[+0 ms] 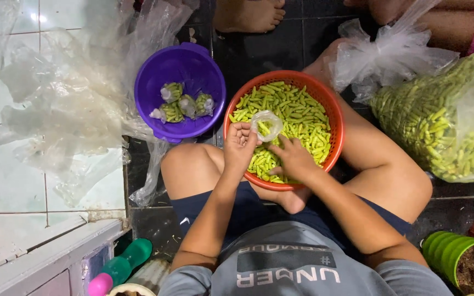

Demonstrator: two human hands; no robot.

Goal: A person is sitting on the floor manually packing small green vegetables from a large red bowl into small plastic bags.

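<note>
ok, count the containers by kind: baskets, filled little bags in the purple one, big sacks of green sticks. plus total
Baskets: 2, the orange basket on the lap and the purple basket beside it.
Filled small bags in the purple one: 4.
Small bag being filled, held by the left hand with the right hand beside it: 1.
Large sack of green sticks: 1.
Total: 8.
</note>
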